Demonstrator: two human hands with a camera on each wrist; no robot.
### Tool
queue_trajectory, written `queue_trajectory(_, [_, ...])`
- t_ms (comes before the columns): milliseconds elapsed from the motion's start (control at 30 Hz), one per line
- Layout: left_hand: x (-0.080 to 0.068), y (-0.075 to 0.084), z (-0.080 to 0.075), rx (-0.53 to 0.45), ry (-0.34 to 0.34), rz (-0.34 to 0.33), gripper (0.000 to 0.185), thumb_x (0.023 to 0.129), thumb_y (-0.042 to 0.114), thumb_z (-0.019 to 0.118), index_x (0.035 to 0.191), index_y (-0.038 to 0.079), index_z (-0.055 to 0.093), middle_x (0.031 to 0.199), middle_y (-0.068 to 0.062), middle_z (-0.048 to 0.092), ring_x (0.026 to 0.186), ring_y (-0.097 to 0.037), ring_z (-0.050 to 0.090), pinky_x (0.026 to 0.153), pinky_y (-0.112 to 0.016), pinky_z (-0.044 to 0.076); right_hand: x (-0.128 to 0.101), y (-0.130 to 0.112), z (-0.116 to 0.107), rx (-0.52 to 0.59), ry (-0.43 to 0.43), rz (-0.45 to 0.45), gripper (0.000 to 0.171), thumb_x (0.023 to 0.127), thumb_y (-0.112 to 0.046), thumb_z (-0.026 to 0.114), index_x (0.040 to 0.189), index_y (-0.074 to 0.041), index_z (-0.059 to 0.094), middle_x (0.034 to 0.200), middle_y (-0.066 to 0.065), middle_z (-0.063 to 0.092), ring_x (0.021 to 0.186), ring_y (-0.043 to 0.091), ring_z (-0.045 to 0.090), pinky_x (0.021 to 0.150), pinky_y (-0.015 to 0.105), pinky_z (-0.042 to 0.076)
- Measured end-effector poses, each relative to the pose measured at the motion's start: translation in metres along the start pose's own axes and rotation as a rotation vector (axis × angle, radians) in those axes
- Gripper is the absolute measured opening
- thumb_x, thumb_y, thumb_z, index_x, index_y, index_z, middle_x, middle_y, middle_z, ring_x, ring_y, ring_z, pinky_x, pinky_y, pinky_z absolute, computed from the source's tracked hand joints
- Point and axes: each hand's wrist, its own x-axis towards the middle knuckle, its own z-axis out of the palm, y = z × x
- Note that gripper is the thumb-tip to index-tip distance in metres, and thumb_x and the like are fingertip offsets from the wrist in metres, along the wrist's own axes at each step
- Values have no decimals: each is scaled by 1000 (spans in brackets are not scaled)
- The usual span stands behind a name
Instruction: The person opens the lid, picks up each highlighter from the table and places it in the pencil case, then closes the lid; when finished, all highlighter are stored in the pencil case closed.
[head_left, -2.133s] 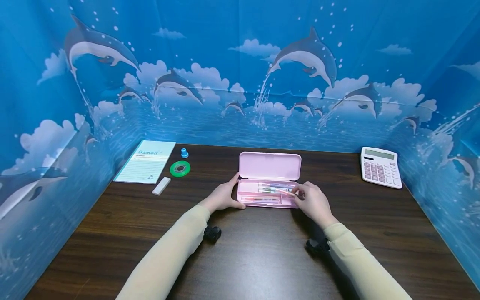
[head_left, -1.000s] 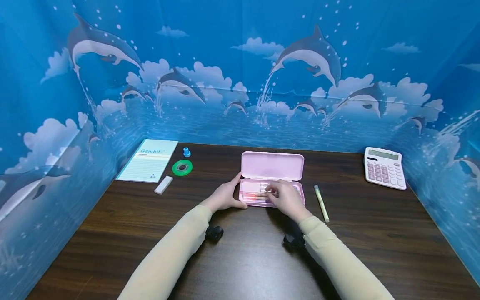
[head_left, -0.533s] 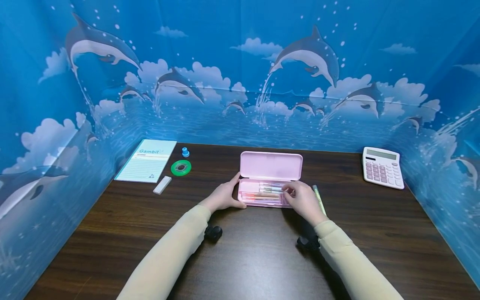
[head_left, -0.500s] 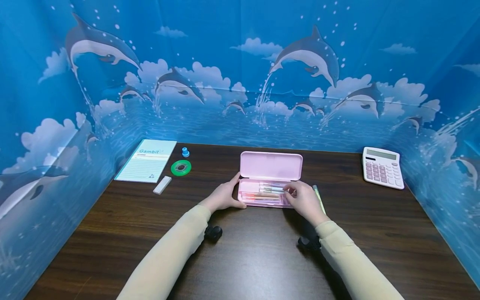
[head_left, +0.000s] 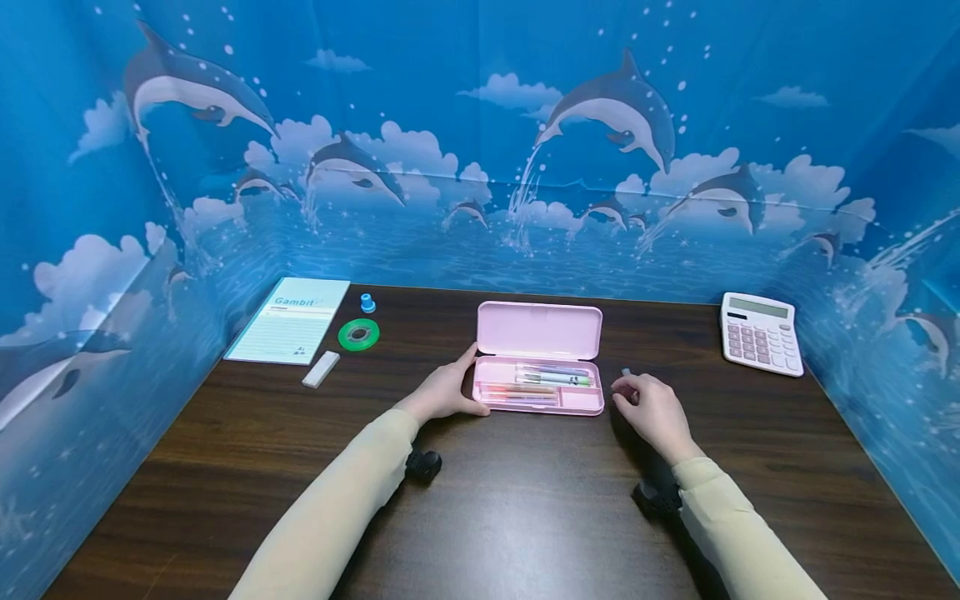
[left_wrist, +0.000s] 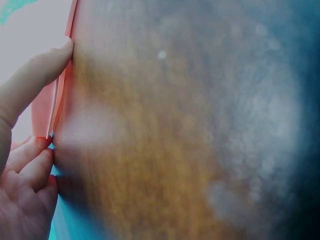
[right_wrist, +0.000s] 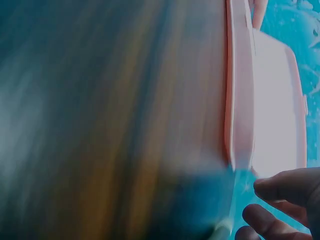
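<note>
**Pink pencil case open on dark tabletop**

Dolphin-print walls enclose the dark tabletop (head_left: 525,517). Centred on it, the pink pencil case (head_left: 538,332) lies open, pens inside. The left hand (head_left: 444,393) rests relaxed fingers against the case's left end. Right of the case, the right hand (head_left: 654,410) curls over a pale pen (head_left: 625,372); whether it grips is unclear. A calculator (head_left: 760,333) sits farther right.

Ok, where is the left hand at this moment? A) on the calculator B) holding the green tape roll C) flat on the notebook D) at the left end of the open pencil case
D: the left hand rests against the left end of the open pink pencil case.
</note>
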Motion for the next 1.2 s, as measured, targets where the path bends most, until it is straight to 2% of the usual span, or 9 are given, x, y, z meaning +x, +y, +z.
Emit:
queue_trajectory(133, [-1, 1, -1, -5, 3, 2, 117, 71, 38, 83, 154, 11, 5, 148, -15, 38, 132, -30, 41, 107, -43, 35, -3, 10, -8, -3, -10, 34, 15, 85, -11, 68, 98, -3, 70, 83, 10, 61, 71, 21, 51, 63, 36, 46])
queue_trajectory(267, [-1, 1, -1, -3, 3, -2, 117, 71, 38, 83, 154, 13, 5, 149, -15, 38, 132, -30, 42, 106, -43, 35, -4, 17, -14, 3, -38, 50, 22, 84, -10, 69, 103, 0, 68, 85, 12, 63, 72, 22, 53, 63, 37, 47])
queue_trajectory(567, [0, 2, 0, 4, -2, -7, 117, 71, 38, 83, 154, 13, 4, 149, -15, 37, 132, -29, 42, 106, -42, 36, -4, 24, -16, 22, -131, 122, 30, 83, -11, 69, 109, 3, 64, 81, 12, 65, 65, 20, 53, 56, 31, 45])
queue_trajectory(933, [-2, 4, -1, -1, -1, -8, 117, 71, 38, 83, 154, 13, 5, 148, -16, 39, 131, -30, 43, 106, -43, 36, -4, 25, -17, 13, -153, 140, 25, 84, -10, 65, 102, 8, 66, 74, 10, 63, 61, 18, 53, 55, 31, 42])
queue_trajectory(1200, [-2, 3, -2, -7, -8, -2, 118, 71, 39, 83, 154, 14, 5, 148, -15, 38, 132, -30, 42, 107, -43, 35, -6, 26, -20, 12, -158, 161, 19, 83, -10, 64, 92, 6, 68, 72, 10, 64, 59, 18, 54, 53, 30, 42])
